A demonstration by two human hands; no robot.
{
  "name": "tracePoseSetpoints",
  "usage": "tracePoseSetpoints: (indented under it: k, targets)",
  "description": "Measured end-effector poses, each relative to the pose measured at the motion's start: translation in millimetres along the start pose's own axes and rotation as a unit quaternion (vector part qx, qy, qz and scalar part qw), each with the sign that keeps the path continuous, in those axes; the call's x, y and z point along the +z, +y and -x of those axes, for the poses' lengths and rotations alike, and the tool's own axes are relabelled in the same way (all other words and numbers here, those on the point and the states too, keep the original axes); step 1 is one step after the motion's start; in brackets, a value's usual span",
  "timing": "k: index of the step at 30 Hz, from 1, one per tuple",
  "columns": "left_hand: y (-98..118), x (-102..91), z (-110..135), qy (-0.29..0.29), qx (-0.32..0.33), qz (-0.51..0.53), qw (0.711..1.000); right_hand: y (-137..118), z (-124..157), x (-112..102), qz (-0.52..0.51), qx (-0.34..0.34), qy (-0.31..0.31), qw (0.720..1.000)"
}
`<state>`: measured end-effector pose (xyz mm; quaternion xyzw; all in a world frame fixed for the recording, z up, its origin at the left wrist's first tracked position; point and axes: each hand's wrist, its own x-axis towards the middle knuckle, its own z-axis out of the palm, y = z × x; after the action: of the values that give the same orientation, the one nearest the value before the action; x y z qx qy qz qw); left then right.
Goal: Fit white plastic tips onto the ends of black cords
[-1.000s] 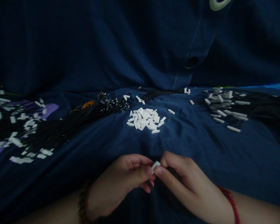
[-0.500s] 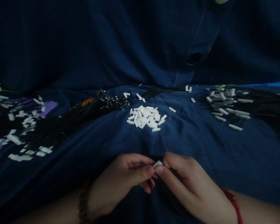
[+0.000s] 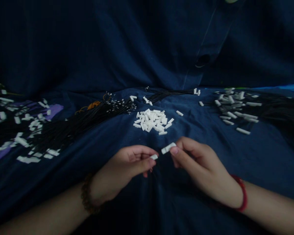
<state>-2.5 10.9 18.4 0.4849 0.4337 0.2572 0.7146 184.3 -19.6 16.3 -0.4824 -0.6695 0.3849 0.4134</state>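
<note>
Left hand (image 3: 127,161) pinches a small white piece (image 3: 154,157) between its fingers (image 3: 144,164); right hand (image 3: 201,160) pinches a second white piece (image 3: 168,148), just apart. Heap of loose white pieces (image 3: 151,120) lies ahead of the fingers, black cord bundles (image 3: 83,122) off to the left.

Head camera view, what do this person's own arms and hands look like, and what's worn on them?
The left hand and right hand are bare, without gloves or sleeves. A dark brown beaded bracelet circles the left wrist, and a red band circles the right.
</note>
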Motion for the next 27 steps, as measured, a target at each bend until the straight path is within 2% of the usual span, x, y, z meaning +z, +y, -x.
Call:
tracePoseSetpoints:
  k: [3,6,8,11,13,15,17,18,21,23,25,27]
  targets:
    - [24,-4.8,12,0.081,0.041,-0.024,0.996,-19,-10,-18,-0.055,-0.004,0.054,0.997]
    - [53,-3.4,42,0.128,0.088,-0.01,0.988,-53,-5,-41,-0.124,-0.014,0.089,0.988]
    - [70,2.8,68,0.113,0.079,0.005,0.99,-77,7,-54,-0.212,0.009,0.047,0.976]
    - [91,19.0,98,0.049,0.055,0.021,0.997,-103,25,-69,-0.36,0.061,-0.073,0.928]
    - [101,30.3,100,0.026,0.077,0.017,0.997,-109,24,-76,-0.413,0.077,-0.082,0.904]
    - [105,37.3,86,0.035,0.131,0.009,0.991,-104,11,-82,-0.441,0.092,-0.034,0.892]
    - [101,37.7,59,0.068,0.181,-0.012,0.981,-89,-10,-87,-0.456,0.113,0.001,0.883]
    - [96,35.7,44,0.076,0.182,-0.023,0.98,-79,-21,-88,-0.462,0.122,0.004,0.878]
    - [72,26.1,0,0.065,0.146,-0.043,0.986,-42,-47,-88,-0.463,0.18,-0.023,0.868]
    - [59,20.4,-20,0.075,0.138,-0.042,0.987,-21,-55,-84,-0.459,0.228,-0.059,0.856]
    - [57,17.1,-29,0.086,0.142,-0.034,0.986,-10,-57,-81,-0.465,0.255,-0.085,0.844]
    - [68,15.9,-29,0.095,0.161,-0.025,0.982,-12,-58,-82,-0.482,0.254,-0.097,0.833]
